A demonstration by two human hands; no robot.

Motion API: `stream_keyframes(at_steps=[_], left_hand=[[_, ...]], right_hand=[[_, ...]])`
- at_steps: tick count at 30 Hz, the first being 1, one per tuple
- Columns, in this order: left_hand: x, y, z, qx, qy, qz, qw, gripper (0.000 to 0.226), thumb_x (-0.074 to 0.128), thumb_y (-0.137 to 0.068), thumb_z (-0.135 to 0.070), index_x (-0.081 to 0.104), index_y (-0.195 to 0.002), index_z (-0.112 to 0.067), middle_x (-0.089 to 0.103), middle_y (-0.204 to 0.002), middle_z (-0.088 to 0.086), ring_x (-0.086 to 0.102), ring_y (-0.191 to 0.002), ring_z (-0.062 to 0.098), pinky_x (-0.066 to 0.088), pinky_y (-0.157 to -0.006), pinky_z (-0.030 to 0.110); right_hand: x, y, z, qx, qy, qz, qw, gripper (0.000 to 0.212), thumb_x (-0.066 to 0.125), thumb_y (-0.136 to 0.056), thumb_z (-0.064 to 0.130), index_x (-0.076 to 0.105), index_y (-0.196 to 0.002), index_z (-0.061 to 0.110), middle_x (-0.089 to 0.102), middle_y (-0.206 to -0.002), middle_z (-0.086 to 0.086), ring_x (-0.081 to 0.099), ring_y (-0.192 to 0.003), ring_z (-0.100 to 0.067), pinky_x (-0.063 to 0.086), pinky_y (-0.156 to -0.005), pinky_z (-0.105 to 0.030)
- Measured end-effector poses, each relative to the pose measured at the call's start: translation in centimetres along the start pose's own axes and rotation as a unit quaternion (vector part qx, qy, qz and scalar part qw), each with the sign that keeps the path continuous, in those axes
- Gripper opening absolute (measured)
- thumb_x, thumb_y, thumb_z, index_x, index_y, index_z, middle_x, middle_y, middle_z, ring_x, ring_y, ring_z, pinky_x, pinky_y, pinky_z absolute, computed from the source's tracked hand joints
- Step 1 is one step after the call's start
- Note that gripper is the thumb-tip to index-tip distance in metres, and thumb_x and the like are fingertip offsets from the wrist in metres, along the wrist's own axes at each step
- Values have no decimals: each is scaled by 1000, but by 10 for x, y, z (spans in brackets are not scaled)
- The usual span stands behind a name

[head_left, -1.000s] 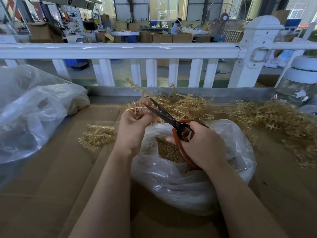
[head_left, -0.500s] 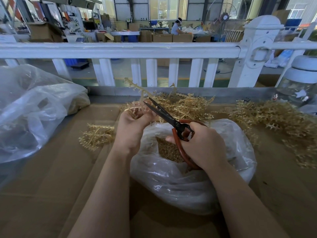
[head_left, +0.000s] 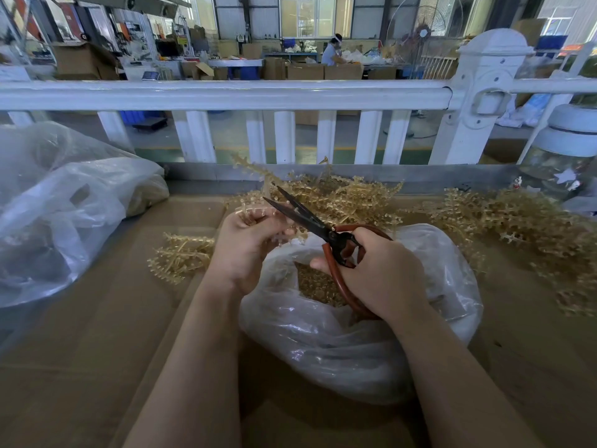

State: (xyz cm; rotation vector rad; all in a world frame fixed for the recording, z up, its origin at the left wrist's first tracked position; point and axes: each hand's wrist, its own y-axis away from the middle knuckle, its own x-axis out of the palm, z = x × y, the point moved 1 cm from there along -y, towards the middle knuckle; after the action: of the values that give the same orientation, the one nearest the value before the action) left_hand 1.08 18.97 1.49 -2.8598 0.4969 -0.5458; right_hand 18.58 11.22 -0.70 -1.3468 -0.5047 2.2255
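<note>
Several sprue heaps (head_left: 523, 224) ring the open bag (head_left: 339, 347). The left hand (head_left: 245, 250) pinches a sprue strip (head_left: 253, 212); the right hand (head_left: 384, 273) grips part-open scissors (head_left: 307, 218).

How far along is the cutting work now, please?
Done: a layer of cut tan pieces lies in the clear bag. In hand: the left hand holds one strip, and the right hand holds the scissors, blades open at it. Remaining: large heaps of strips lie behind the bag and at the right.
</note>
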Motion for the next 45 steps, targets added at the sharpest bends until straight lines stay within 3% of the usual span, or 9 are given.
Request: stream_keyframes(at_steps=[3,8,12,20,27,30,33,38,45], left_hand=[[-1,1,-1,-9,4,3,1000,4,69,-68,0,68,-71,-2,66,-68,11,60,-67,26,50,-74,37],[0,2,-1,-25,-1,11,1000,21,70,-67,-3,66,-86,7,60,-85,20,54,-80,32,49,-74,36],[-1,3,-3,-31,1,16,999,28,70,-68,-4,62,-92,9,57,-91,22,55,-80,32,50,-72,36],[-1,2,-2,-30,11,13,999,9,70,-70,-7,67,-76,-2,64,-67,9,61,-63,21,53,-67,32],[-1,4,-6,-18,11,18,1000,5,67,-73,-8,72,-72,-7,69,-67,7,64,-61,17,55,-64,28],[-1,3,-6,3,-8,18,1000,17,64,-77,-1,75,-68,-10,70,-66,8,64,-58,17,55,-62,28],[-2,2,-5,18,-29,2,999,28,60,-83,8,77,-69,-9,71,-69,11,62,-52,16,53,-59,25],[-4,2,-4,8,-31,-33,999,26,62,-82,8,78,-69,-9,71,-67,9,58,-47,12,48,-51,19],[-9,-1,-3,-33,-25,-67,997,15,69,-75,1,75,-64,-6,67,-60,8,56,-48,15,49,-52,24]], right_hand=[[-1,1,2,-5,-1,-1,1000,64,44,-68,90,65,-91,33,51,-65,23,52,-65,-2,45,-57,-19],[-2,1,2,-11,-3,-3,1000,53,48,-69,87,60,-87,38,45,-62,27,47,-63,2,34,-55,-10],[-1,2,2,-15,-23,-7,1000,58,49,-68,89,64,-87,36,50,-63,26,52,-65,1,43,-56,-15],[0,1,1,-13,-33,-11,999,57,52,-69,87,65,-84,34,54,-63,23,53,-62,3,42,-57,-11],[1,2,0,-13,-26,-12,999,63,48,-69,89,67,-87,32,63,-66,17,59,-63,-2,48,-57,-16],[0,2,2,-23,-9,-17,1000,71,37,-69,93,65,-86,31,53,-62,22,52,-61,0,42,-53,-14],[-1,2,2,-36,14,-23,999,69,39,-71,92,64,-86,29,56,-66,18,53,-62,-1,48,-53,-19],[-1,2,3,-40,24,-20,999,60,46,-72,87,62,-83,30,52,-65,20,50,-61,0,45,-52,-19],[-1,2,1,-23,34,-26,999,65,41,-73,87,65,-85,28,57,-69,18,51,-64,-1,41,-53,-16]])
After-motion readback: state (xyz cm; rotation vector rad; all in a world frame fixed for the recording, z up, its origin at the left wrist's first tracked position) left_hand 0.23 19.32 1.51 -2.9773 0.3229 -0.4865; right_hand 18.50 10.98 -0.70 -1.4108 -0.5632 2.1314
